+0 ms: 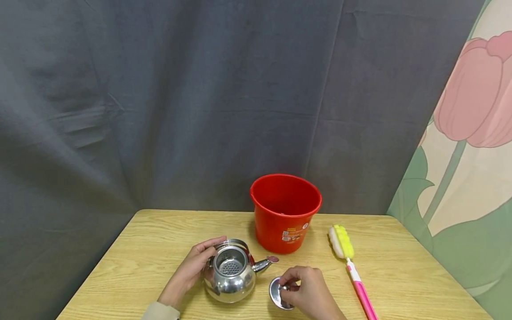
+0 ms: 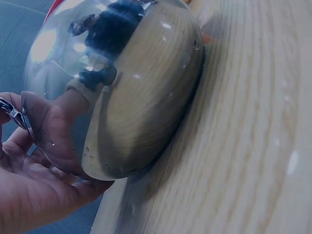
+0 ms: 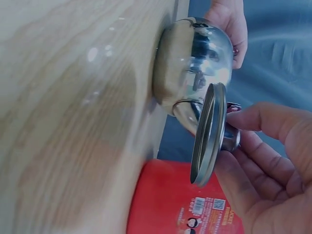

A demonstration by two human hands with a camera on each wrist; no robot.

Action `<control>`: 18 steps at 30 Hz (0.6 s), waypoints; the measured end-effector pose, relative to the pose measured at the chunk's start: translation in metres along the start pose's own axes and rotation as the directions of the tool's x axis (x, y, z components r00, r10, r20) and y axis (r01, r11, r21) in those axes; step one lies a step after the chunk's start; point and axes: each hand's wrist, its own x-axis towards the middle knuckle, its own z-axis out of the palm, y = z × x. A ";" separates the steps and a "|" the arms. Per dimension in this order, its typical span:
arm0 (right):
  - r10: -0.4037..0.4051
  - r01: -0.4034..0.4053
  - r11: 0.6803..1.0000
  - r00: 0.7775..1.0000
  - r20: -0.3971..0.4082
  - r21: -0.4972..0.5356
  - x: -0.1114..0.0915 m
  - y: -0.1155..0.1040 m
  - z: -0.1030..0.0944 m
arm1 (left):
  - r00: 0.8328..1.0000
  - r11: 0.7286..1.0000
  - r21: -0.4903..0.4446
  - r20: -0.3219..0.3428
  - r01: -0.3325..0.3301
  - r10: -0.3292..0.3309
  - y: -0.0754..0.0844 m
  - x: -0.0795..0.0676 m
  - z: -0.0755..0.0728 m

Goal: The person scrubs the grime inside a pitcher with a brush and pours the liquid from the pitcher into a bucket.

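Note:
A shiny round metal teapot stands on the table with its top uncovered, a perforated strainer showing inside. Its spout, tipped with a reddish cap, points right. At the teapot's left side, my left hand holds it by the handle and upper rim; the left wrist view shows fingers behind the handle bracket against the polished body. My right hand pinches the knob of the round metal lid. In the right wrist view the lid is tilted on edge, its rimmed underside facing the table.
Behind the teapot stands a red plastic bucket with a printed label. A sponge brush with a pink and white handle lies on the right of the wooden table. A dark grey curtain hangs behind.

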 end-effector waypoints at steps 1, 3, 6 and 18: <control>-0.002 0.002 1.000 1.000 0.008 -0.011 0.000 0.001 0.000 | 1.000 1.000 -0.001 0.002 0.000 0.000 0.000 0.000 0.000; 0.011 -0.010 1.000 0.999 0.037 -0.010 0.000 0.004 0.001 | 1.000 1.000 -0.003 0.005 0.000 0.000 0.000 0.000 0.000; 0.055 -0.057 0.998 0.994 0.094 0.015 0.000 0.009 0.003 | 1.000 1.000 -0.006 0.012 -0.001 0.001 0.000 -0.001 0.000; 0.102 -0.102 0.995 0.986 0.130 -0.008 0.000 0.021 0.008 | 1.000 1.000 -0.004 0.011 -0.003 0.003 0.000 0.000 -0.001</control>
